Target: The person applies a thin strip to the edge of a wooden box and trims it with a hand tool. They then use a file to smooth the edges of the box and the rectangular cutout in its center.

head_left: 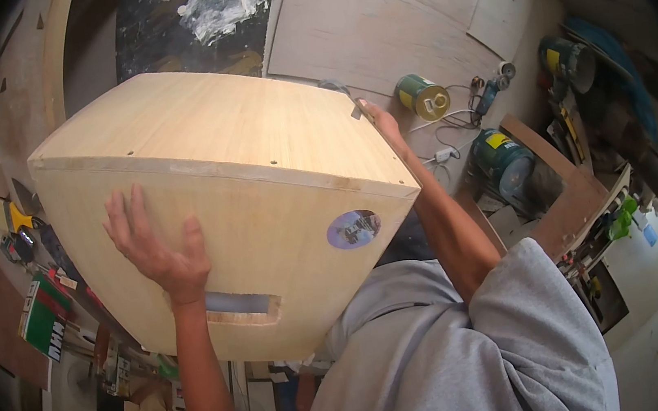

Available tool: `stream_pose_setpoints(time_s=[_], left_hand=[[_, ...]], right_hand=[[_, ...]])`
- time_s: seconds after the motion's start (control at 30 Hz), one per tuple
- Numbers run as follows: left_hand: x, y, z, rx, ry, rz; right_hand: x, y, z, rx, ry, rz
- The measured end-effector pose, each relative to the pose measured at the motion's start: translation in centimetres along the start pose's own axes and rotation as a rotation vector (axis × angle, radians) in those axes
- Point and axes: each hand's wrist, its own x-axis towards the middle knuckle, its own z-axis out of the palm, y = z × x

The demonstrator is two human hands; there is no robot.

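Observation:
A pale plywood box (pixel 197 131) fills the middle of the head view, tilted in front of my body. Its near panel has a rectangular slot and a round purple sticker (pixel 353 229). My left hand (pixel 160 247) lies flat on that panel above the slot, fingers spread. At the box's right edge is my right hand (pixel 382 122), its fingers closed and partly hidden by the edge. A small grey flat piece (pixel 356 112) shows at its fingertips; I cannot make out what it belongs to.
Beyond the box lies a dark board (pixel 152 38) with a white smear (pixel 224 6). To the right are a green tin (pixel 421 98), a larger green can (pixel 500 160), a cable and a wooden frame (pixel 567 201). Tools and a green box (pixel 45 314) crowd the left.

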Motion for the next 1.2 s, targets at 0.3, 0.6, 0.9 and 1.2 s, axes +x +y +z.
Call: stream_pose_setpoints(time_s=[0.3,0.6,0.9,1.2], left_hand=[[0.0,0.2,-0.1,-0.021,0.023,-0.002],[-0.3,0.0,0.0,-0.002,0.038,0.002],[-0.3,0.0,0.0,0.001,0.057,0.014],[-0.3,-0.2,0.0,0.015,0.06,0.009]], right_hand=[[-3.4,-0.6,0.0,0.09,-0.002,0.014],[-7.8,-2.3,0.6,0.018,0.052,0.001],[-13.9,-5.1,2.5,0.049,0.02,0.082],[-16.8,-5.8,3.0,-0.011,0.037,0.021]])
